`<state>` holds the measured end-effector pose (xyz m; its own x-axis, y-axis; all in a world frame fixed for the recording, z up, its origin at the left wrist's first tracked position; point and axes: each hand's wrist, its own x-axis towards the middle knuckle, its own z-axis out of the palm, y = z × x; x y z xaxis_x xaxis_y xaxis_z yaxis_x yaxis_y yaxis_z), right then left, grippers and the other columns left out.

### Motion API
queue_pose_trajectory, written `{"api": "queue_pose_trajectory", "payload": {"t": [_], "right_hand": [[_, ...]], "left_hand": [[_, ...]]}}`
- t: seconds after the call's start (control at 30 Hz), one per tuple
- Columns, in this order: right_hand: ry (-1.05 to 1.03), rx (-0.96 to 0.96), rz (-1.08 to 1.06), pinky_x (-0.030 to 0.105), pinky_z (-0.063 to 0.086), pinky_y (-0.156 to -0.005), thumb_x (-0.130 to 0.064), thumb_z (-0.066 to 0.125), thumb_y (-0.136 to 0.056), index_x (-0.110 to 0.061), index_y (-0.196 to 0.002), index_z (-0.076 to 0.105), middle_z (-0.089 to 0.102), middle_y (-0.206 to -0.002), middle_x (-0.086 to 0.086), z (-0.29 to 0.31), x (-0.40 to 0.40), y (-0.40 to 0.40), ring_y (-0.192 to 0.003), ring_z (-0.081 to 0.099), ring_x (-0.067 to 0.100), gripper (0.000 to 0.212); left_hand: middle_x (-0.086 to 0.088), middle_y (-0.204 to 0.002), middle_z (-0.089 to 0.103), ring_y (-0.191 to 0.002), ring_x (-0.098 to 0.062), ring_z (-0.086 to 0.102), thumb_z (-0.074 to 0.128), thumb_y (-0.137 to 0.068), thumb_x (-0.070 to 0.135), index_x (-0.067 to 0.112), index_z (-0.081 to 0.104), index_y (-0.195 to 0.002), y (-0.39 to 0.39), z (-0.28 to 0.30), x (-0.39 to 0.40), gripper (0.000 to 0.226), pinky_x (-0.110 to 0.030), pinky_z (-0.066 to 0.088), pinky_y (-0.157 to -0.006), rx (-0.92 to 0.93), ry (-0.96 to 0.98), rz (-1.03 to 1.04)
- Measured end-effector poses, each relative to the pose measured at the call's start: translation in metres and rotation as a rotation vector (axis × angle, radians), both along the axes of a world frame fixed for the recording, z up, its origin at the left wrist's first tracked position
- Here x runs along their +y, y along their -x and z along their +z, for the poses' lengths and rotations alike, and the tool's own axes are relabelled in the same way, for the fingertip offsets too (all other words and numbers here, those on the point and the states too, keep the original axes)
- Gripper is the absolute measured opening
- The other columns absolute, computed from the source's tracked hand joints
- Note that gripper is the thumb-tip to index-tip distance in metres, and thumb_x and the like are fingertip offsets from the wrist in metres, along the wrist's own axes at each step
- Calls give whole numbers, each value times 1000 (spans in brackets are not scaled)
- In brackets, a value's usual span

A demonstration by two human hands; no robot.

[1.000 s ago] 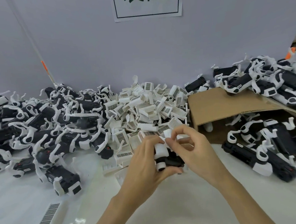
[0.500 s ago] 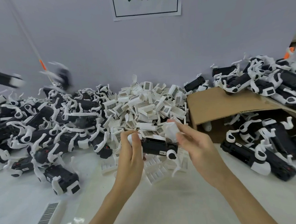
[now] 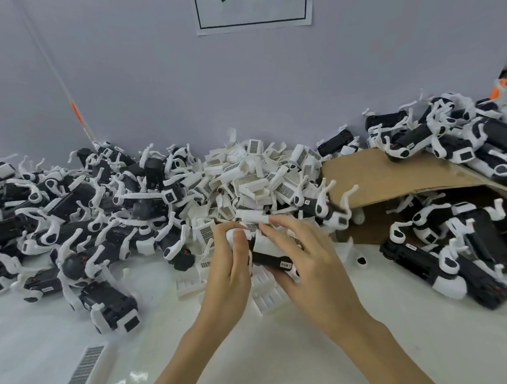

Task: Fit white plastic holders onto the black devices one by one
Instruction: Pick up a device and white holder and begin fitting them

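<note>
Both hands — left hand (image 3: 232, 271), right hand (image 3: 308, 263) — clamped on one boxy black device (image 3: 270, 258) with a smooth white holder (image 3: 265, 245), above the glossy white counter (image 3: 272, 355), ribbed holder heap (image 3: 245, 180) behind — brown cardboard flap (image 3: 395, 176), grey wall, partly cropped printed sign (image 3: 252, 4).

Holder heap (image 3: 254, 176) lies between device pile (image 3: 77, 222) and cardboard box (image 3: 395, 179).

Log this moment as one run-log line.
step: fitting holder | left hand: grips black device | right hand: presses white holder onto it | location: above table
</note>
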<state>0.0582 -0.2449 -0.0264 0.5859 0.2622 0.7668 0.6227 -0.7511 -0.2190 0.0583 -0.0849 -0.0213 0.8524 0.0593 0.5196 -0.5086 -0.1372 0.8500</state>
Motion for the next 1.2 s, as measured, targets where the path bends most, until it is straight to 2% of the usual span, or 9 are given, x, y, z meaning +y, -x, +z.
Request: {"api": "queue_pose_trajectory", "payload": {"t": [0.13, 0.23, 0.33, 0.4, 0.6, 0.87, 0.93, 1.07, 1.2], "right_hand": [[-56, -18, 21, 35, 49, -108, -31, 71, -93, -18, -143, 64, 65, -133, -3, -1, 1, 2, -125, 58, 16, 52], [-103, -20, 3, 28, 48, -105, -31, 78, -88, -16, -138, 67, 70, -127, -4, 1, -1, 4, -120, 59, 12, 54], [-174, 67, 2, 34, 54, -102, -20, 86, -83, -18, -137, 65, 70, -128, -6, 3, -7, 4, -120, 64, 15, 57], [-194, 57, 27, 35, 53, -105, -12, 88, -81, -13, -136, 65, 68, -131, -3, 5, -11, 4, -125, 63, 17, 59], [-183, -47, 9, 28, 50, -104, -13, 88, -80, -7, -124, 70, 65, -120, 2, 11, -14, 4, -116, 63, 22, 48], [-166, -48, 17, 32, 57, -92, -8, 94, -73, -8, -115, 74, 69, -111, 0, 12, -13, 3, -108, 67, 19, 46], [-251, 98, 105, 30, 54, -96, -11, 91, -79, -14, -120, 71, 65, -117, -3, 15, -17, 2, -114, 63, 13, 46], [-569, 730, 523, 18, 45, -103, -22, 57, -99, -33, -148, 51, 63, -138, -11, 26, -34, 5, -136, 52, 7, 51], [-373, 680, 434, 35, 40, -114, -34, 51, -107, -26, -138, 63, 63, -137, -10, 31, -40, 2, -137, 52, 13, 34]], "left_hand": [[-4, -85, 56, -76, -28, 54, 31, -98, 82, 26, 51, -117, 2, 1, -3, 62, -27, 48, -70, 17, -11, 1], [9, -96, 62, -77, -16, 61, 44, -104, 63, 38, 47, -128, 0, 1, 1, 35, -30, 54, -72, 3, -60, -56], [10, -136, 49, -122, -11, 57, 73, -96, 37, 42, 50, -136, -1, 1, 12, 46, -18, 50, -91, -143, -346, -63], [11, -141, 42, -131, -10, 50, 80, -94, 24, 39, 52, -138, -3, 1, 15, 54, -10, 45, -93, -212, -433, -26], [1, -130, 47, -110, 1, 50, 69, -95, 35, 37, 57, -139, -3, 2, 15, 46, -8, 42, -85, -177, -409, 6], [-1, -128, 48, -113, -2, 52, 74, -95, 26, 38, 60, -131, -7, -2, 17, 41, -9, 42, -86, -237, -440, 35], [0, -133, 46, -123, -5, 50, 73, -94, 29, 35, 60, -131, -6, 1, 19, 40, -10, 42, -94, -286, -451, 27], [-2, -153, 33, -125, -5, 47, 80, -92, 5, 36, 61, -129, -4, 4, 29, 52, -16, 44, -105, -494, -737, 5], [12, -155, 44, -139, -11, 53, 67, -104, 25, 47, 58, -133, 0, 12, 30, 37, -41, 50, -113, -622, -800, 70]]}}
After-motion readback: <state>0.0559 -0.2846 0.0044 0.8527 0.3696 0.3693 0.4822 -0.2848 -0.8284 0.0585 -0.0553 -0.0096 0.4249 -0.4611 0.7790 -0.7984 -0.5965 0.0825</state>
